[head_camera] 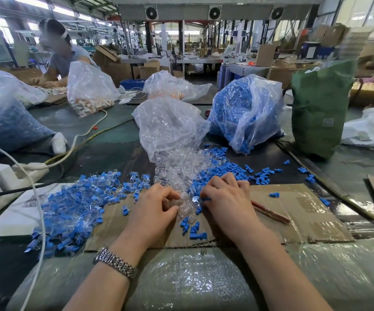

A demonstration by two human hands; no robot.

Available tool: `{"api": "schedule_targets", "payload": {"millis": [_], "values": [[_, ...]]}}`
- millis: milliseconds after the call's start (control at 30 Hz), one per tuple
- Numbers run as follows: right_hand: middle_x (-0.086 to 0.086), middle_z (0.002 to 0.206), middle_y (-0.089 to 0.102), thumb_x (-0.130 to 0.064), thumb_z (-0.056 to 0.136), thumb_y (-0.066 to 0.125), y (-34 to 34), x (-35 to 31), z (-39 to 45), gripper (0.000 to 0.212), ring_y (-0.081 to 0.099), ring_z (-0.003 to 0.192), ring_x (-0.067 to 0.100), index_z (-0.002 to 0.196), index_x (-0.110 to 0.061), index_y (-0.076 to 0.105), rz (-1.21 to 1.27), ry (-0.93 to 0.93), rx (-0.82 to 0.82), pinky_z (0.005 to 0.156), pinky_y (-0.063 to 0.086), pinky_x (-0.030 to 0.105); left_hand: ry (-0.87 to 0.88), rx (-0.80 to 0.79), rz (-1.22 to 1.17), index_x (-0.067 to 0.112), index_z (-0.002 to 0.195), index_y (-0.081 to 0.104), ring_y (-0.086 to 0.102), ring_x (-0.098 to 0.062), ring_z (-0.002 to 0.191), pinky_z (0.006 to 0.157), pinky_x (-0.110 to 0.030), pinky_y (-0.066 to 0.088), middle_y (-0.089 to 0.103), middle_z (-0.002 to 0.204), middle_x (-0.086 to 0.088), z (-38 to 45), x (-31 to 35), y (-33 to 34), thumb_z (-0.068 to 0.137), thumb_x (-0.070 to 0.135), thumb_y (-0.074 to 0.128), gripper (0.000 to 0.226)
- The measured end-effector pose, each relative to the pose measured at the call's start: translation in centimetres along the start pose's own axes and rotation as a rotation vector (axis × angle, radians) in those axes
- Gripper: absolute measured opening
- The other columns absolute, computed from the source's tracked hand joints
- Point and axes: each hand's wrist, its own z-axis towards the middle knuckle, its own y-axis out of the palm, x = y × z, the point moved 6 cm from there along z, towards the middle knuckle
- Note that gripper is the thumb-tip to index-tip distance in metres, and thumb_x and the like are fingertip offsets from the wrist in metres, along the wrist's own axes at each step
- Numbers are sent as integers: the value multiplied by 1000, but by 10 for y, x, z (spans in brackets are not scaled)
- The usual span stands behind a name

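Curled fingers and thumb of your left hand (156, 207) close on the clear plastic pieces (187, 207) at the near end of the spill. Your right hand (225, 198), just beside it, pinches a small blue piece (205, 199) at its fingertips. Both hands rest low over a taped cardboard sheet (293, 209) on the worktable.

A crinkled clear bag (170, 129) lies open toward you, pouring out glassy, boxy clear pieces that run down to your hands. To its right, a second clear bag (246, 108) is packed with blue pieces, some of them scattered at its mouth. A green sack (318, 104) stands upright farther right; you cannot see its contents. Farther back, another bag (89, 90) holds orange-and-white parts.

Loose blue pieces (221, 167) crowd the table behind your right hand. At your left lies a wide heap of blue and clear pieces (73, 205); whether they are joined is hard to tell. A red stick (271, 213) lies on the cardboard just beside your right hand.

A metal-link wristwatch (115, 262) circles your left wrist. A white power strip (2, 173) and a white cable (40, 212) sit at the far left. Bubble wrap (192, 281) covers the near edge. Another person (58, 52) works at the far left.
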Motion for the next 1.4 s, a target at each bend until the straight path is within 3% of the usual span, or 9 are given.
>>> {"api": "schedule_targets", "payload": {"millis": [233, 400, 467, 567, 733, 833, 1000, 1167, 1400], "values": [[-14, 113, 51, -46, 98, 54, 3, 1, -2, 19, 33, 114, 15, 111, -35, 62, 51, -8, -13, 90, 20, 38, -8, -29, -9, 32, 96, 68, 58, 4, 92, 78, -12, 46, 62, 97, 18, -1, -2, 0, 91, 24, 73, 11], [-12, 98, 58, -33, 96, 57, -9, 6, -5, 6, 46, 98, 16, 101, -29, 59, 198, 52, 129, 92, 34, 37, -83, 22, -220, 31, 98, 68, 63, 10, 82, 69, -6, 49, 69, 90, 13, 0, -5, -6, 92, 16, 72, 16], [-10, 97, 61, -23, 97, 60, -13, 10, -6, 10, 52, 92, 14, 106, -27, 61, 352, 90, 170, 94, 41, 38, -152, 28, -379, 24, 101, 70, 68, 4, 80, 67, -9, 53, 73, 90, 6, 0, -9, -9, 91, 12, 73, 16], [-4, 107, 64, -12, 99, 58, -18, 11, -6, 31, 56, 101, 14, 129, -20, 63, 515, 104, 222, 95, 48, 35, -305, -34, -834, 11, 105, 72, 76, -19, 85, 71, -25, 61, 77, 98, -11, -2, -14, -7, 86, 2, 73, 21], [-8, 99, 67, -13, 100, 59, -25, 12, -10, 22, 58, 83, 4, 119, -19, 67, 607, 106, 295, 79, 50, 21, -438, -169, -1321, -2, 102, 75, 74, -31, 92, 72, -32, 62, 72, 108, -29, -4, -14, 4, 79, -2, 72, 23], [-9, 87, 70, -19, 96, 68, -22, 17, -10, 10, 66, 80, 3, 103, -24, 64, 786, 200, 231, 75, 54, 21, -447, -195, -1372, -4, 102, 75, 74, -32, 94, 72, -28, 61, 71, 110, -30, -3, -14, 6, 83, -2, 71, 20], [3, 81, 75, -10, 84, 78, -24, 12, -9, 7, 73, 75, 16, 89, -12, 74, 1175, 163, 123, 78, 59, 26, -385, -197, -1300, -6, 102, 74, 75, -32, 92, 70, -26, 61, 73, 107, -29, -2, -6, 7, 79, 2, 73, 25], [-4, 83, 74, -8, 90, 72, -21, 2, -9, 11, 69, 77, 11, 93, -18, 75, 1133, 79, 64, 77, 56, 23, -397, -232, -1286, -2, 97, 77, 74, -34, 99, 73, -26, 62, 72, 108, -30, -2, -6, 9, 78, 1, 74, 20], [-9, 85, 67, -12, 87, 76, -27, -7, -11, 9, 61, 73, 7, 91, -19, 75, 957, -40, 141, 69, 49, 18, -330, -263, -1299, 2, 91, 79, 75, -34, 99, 74, -25, 61, 73, 106, -28, -3, 1, 9, 78, -2, 72, 15]]}}
